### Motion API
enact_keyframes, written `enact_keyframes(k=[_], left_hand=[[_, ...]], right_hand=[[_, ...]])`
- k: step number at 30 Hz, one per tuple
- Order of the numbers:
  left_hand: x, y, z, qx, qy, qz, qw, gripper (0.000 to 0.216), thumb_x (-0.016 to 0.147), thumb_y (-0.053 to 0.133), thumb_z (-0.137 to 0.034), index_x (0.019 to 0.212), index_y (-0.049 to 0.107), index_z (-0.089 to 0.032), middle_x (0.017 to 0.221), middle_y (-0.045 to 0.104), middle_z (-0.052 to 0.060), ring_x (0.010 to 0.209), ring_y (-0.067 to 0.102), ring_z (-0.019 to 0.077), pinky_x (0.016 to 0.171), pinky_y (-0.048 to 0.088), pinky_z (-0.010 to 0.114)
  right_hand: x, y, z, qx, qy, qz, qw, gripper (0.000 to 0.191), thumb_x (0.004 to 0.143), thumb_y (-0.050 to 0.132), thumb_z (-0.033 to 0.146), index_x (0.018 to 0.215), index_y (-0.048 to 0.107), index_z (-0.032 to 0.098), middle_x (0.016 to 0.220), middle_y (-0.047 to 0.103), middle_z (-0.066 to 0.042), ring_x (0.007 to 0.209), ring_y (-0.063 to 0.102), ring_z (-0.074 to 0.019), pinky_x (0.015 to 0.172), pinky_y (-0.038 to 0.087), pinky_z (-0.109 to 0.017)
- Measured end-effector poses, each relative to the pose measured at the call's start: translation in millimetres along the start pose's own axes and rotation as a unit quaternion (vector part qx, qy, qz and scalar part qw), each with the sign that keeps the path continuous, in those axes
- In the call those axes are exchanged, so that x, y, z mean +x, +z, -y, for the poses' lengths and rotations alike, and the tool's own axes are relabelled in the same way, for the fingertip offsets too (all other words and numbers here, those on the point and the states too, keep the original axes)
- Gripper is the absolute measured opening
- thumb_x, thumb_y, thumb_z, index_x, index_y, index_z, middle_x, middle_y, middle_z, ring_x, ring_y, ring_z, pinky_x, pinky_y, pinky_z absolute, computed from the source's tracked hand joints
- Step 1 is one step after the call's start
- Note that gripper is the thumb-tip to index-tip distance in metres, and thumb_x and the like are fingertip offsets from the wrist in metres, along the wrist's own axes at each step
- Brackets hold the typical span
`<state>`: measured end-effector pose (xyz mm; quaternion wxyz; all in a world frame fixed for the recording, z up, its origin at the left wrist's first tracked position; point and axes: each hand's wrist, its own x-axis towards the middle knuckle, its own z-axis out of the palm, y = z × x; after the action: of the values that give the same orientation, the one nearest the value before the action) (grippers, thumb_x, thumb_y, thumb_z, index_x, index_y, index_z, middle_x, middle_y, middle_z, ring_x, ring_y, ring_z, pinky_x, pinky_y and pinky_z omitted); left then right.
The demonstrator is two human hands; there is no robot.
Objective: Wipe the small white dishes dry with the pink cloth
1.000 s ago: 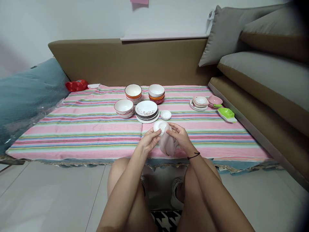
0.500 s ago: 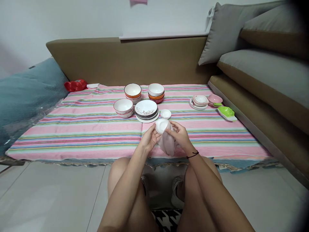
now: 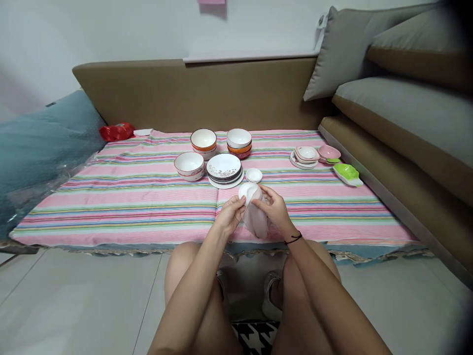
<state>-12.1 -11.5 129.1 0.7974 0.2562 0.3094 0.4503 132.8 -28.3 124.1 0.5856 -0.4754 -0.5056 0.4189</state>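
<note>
Between my hands, above the striped sheet [image 3: 148,195], is a small white dish [image 3: 245,190]. Its left edge is pinched by my left hand [image 3: 232,213], thumb uppermost. My right hand [image 3: 272,206] grips a pale pinkish cloth [image 3: 257,223] and presses it against the dish's right side; the cloth hangs down below. Just beyond the dish sits a short stack of small white dishes [image 3: 253,174]. To its left stands a stack of floral plates [image 3: 223,166].
Bowls stand stacked at the back [image 3: 203,139], [image 3: 239,138] and left [image 3: 189,165]. On the right are small plates with a square dish [image 3: 306,154], a pink bowl [image 3: 328,153] and a green leaf-shaped dish [image 3: 346,172]. A red bag [image 3: 117,131] lies far left; cushions [image 3: 402,108] rise at right.
My left hand has shifted its grip, its thumb now over the dish's edge and its fingers more curled. The dish has turned slightly, and the cloth covers its right side.
</note>
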Motion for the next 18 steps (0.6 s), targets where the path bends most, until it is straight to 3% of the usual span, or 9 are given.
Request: enact_keyframes(k=[7,18], left_hand=[[-3.2,5.0,-0.6,0.074,0.051,-0.004,0.996,0.048,0.049,0.084,-0.015,0.089,0.058,-0.014,0.08,0.068,0.002,0.07,0.061,0.0113,0.069,0.043,0.023],[-2.5,6.1,-1.6,0.075,0.061,-0.013,0.995,0.043,0.053,0.083,-0.027,0.084,0.056,-0.013,0.072,0.064,0.0,0.061,0.057,0.0096,0.061,0.04,0.022]], right_hand=[[0.6,-0.6,-1.6,0.014,0.008,-0.003,1.0,0.062,0.066,0.073,0.038,0.121,0.055,0.015,0.127,0.056,-0.012,0.116,0.053,-0.0257,0.1,0.041,-0.039],[-0.9,2.4,-0.7,0.05,0.028,0.02,0.998,0.065,0.064,0.076,0.036,0.121,0.054,0.016,0.124,0.058,-0.011,0.114,0.055,-0.0251,0.097,0.044,-0.037]])
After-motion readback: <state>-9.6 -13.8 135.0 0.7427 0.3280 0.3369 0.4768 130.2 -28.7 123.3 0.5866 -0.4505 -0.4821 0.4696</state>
